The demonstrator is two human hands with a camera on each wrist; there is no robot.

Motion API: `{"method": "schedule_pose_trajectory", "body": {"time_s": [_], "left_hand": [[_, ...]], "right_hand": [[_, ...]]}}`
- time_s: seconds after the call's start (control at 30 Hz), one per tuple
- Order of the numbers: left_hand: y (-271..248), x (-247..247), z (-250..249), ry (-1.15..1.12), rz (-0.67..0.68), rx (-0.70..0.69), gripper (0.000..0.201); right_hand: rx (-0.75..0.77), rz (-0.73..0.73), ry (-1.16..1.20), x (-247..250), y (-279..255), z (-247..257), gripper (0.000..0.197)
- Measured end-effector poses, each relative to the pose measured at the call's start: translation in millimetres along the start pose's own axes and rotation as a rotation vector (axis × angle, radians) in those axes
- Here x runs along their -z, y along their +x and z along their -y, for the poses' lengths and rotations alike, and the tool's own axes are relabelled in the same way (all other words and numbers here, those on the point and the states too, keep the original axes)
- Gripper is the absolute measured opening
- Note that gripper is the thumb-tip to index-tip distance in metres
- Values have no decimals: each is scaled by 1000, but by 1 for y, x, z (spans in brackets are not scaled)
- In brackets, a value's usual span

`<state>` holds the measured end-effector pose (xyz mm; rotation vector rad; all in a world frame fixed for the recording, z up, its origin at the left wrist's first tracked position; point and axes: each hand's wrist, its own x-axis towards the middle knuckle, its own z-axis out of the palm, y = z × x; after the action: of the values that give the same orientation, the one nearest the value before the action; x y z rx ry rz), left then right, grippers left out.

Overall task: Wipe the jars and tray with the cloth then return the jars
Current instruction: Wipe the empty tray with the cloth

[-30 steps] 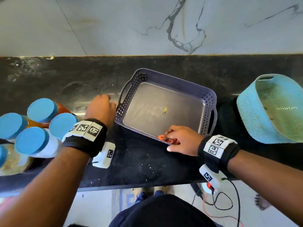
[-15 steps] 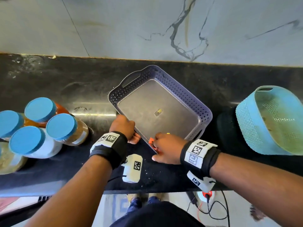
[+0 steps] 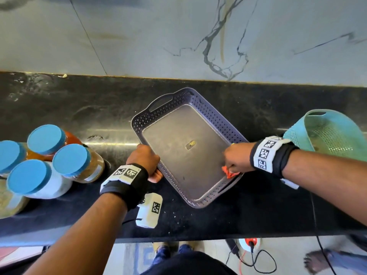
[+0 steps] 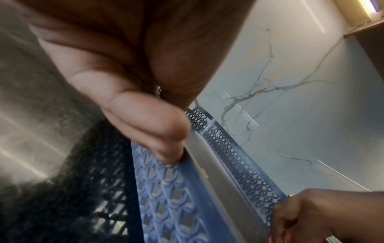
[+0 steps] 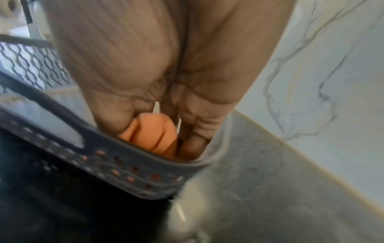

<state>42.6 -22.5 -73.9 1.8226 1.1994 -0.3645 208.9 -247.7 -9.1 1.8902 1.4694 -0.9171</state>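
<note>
Since the earlier pictures, both hands have changed their place: the left hand has left the counter beside the jars and now grips the near-left rim of the tray, and the right hand has gone from the near edge of the tray to inside it, at the right wall. The tray itself has turned and now lies diagonally on the black counter.

In the left wrist view the thumb presses on the perforated wall and the fingers curl over the rim, so this hand is clamped on the tray. The right hand is closed around the orange cloth, which is bunched small in the fist and touches the tray's floor close to the corner under the handle slot.

I judge that the step in hand is wiping the inside of the tray. To do it well, the left hand should hold the rim firmly, because the light plastic tray may slide on the smooth counter. The cloth would cover more if it were opened flatter under the fingers. Strokes should go along the walls and into the corners, then across the floor, where a small yellowish speck lies near the middle.

The jars, with blue lids, stand together at the left, apart from the tray, and are not yet returned. A teal basket lies at the right.
</note>
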Motion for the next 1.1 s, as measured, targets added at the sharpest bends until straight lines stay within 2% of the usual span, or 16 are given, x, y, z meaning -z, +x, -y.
{"method": "schedule_pose_trajectory", "body": {"time_s": [0.1,0.17,0.23,0.27,0.33,0.4,0.43,0.57,0.73,0.83,0.93,1.0,1.1], "left_hand": [[-4,0,-4,-75,8,-7,41],[2,-2,-1,-111,-18,-8,40],[16,-7,9,-144,-30,-1,50],[17,-9,11,-171,-24,8,52],[-7,-2,-3,-151,-49,8,37],[-18,1,-10,-71,-88,0,23],[-21,2,-11,-30,-99,-5,22],[-23,4,-11,51,-88,-8,25],[-23,-1,-11,94,-99,8,31],[-19,5,-6,53,-104,41,33],[8,5,12,-49,-77,53,55],[26,3,27,-104,-84,66,65],[-3,16,12,-128,-106,40,57]], "right_hand": [[-166,-65,10,1,1,-18,28],[-250,-104,47,0,5,-9,29],[-288,-105,197,4,8,17,35],[-269,-87,280,7,9,33,36],[-157,-45,401,11,15,72,29],[-37,-8,442,12,24,103,21],[-10,-10,452,11,27,108,19],[25,-61,405,13,25,96,21],[61,-106,242,29,43,111,15],[32,-275,318,52,65,98,9],[-21,-405,331,65,80,76,19],[-20,-396,336,65,77,67,23],[-29,-316,321,55,64,57,26]]}}
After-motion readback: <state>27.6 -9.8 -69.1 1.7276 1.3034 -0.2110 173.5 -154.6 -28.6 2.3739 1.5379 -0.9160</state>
